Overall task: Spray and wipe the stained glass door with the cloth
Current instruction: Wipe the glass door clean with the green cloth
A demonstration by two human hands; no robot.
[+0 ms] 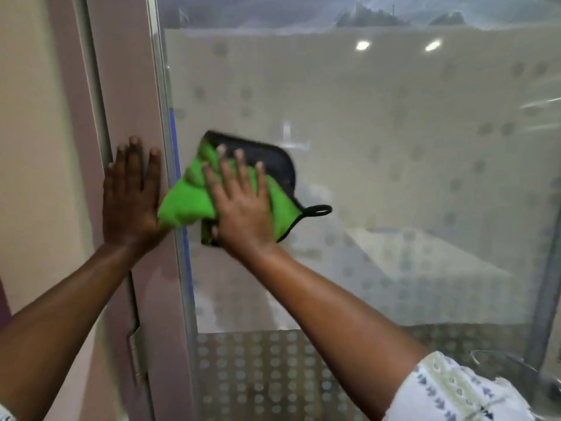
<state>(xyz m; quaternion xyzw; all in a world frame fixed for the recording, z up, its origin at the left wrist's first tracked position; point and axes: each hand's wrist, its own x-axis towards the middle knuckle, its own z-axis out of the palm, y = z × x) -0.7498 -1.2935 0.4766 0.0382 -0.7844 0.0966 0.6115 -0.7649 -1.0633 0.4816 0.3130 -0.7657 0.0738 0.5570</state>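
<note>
A frosted glass door (379, 177) with a dotted pattern fills most of the view; a clear strip runs along its top and a denser dotted band along its bottom. 2 ceiling lights are reflected high on the pane. A pale pinkish door frame (127, 86) stands to the left of the glass, with a metal hinge (136, 357) seen low on it.

A green cloth (185, 205) with black edging and a black hanging loop is pressed flat on the glass near the pane's left edge, at mid height. The right hand (241, 205) is laid over the cloth, palm down, fingers (239, 165) spread and extended, none curled into a pinch. A dark underside of the cloth is folded out above the fingertips.

The left hand (132, 196) is placed flat on the door frame just beside the cloth, fingers straight and close together, holding nothing. The cloth's left corner touches that hand's edge.

A white patterned sleeve (455, 393) is seen at bottom right. No spray bottle can be made out.
</note>
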